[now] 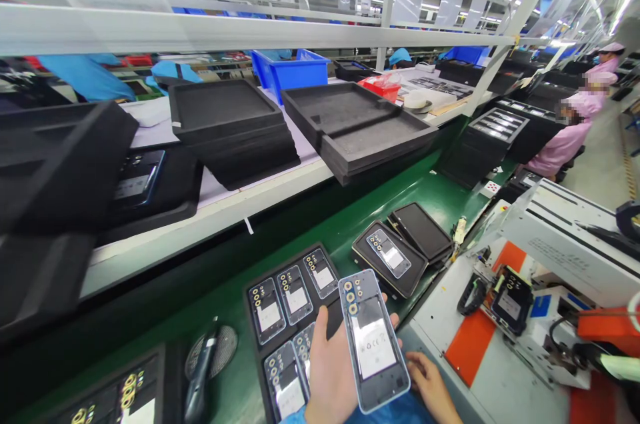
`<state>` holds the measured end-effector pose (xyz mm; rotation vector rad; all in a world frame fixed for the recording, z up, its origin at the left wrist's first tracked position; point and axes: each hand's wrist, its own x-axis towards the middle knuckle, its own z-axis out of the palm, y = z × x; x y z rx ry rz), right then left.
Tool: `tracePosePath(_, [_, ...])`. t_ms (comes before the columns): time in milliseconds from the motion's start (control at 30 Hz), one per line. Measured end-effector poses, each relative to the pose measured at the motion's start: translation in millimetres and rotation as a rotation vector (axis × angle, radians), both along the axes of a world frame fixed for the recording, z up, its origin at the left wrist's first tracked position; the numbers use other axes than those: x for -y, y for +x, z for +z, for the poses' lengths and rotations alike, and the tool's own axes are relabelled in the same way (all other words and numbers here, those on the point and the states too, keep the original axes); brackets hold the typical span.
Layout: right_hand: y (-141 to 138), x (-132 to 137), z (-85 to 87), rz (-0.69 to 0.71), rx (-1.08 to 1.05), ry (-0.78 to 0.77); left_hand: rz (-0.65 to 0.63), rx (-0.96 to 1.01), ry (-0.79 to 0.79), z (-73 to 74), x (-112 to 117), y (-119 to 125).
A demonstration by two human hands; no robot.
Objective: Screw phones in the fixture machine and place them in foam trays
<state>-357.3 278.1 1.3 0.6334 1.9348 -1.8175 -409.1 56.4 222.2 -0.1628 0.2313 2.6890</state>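
In my left hand lies a phone without its back cover, tilted, showing gold camera rings and a white label. My thumb stands apart at the left, and fingertips wrap the phone's right edge from behind. My right hand is beside the phone's lower right edge, fingers loosely bent and apart, with nothing visible in them. Under and behind my left hand, a black foam tray holds several similar phones. Farther right, another phone rests on a black fixture, with a dark lid-like plate next to it.
At right stands a white machine with a phone in its clamp. A dark handheld tool lies at lower left near another phone tray. Black trays and a blue bin line the shelf. Co-workers sit at right.
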Motion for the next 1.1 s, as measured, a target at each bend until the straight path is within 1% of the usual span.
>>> tracePosePath(233, [2,-1,-1.9,0.000,0.004,0.035,-0.008,0.007,-0.009,1.0,-1,1])
tracePosePath(333, [2,0,-0.6,-0.006,0.014,0.055,-0.011,0.058,-0.032,-3.1,-2,1])
tracePosePath(567, [3,1,2.5,-0.020,0.030,0.010,-0.086,0.210,-0.070,-16.0,-9,1])
tracePosePath(767, [2,3,2.6,-0.011,0.043,0.018,-0.050,0.250,-0.090,-20.8,-8,1])
tracePosePath(867, [0,4,-0.2,-0.006,0.047,0.003,-0.040,0.213,-0.114,-24.6,-7,0])
tracePosePath(967, [-3,6,-2.5,-0.014,0.038,-0.015,-0.039,0.100,-0.117,-29.6,-5,-3])
tracePosePath(1033, [-6,8,-2.7,-0.035,0.027,-0.023,-0.066,0.000,-0.063,-35.1,-1,-6])
tracePosePath(1100, [-8,12,-2.0,-0.055,0.011,-0.023,-0.142,-0.082,0.025,-43.8,6,-9])
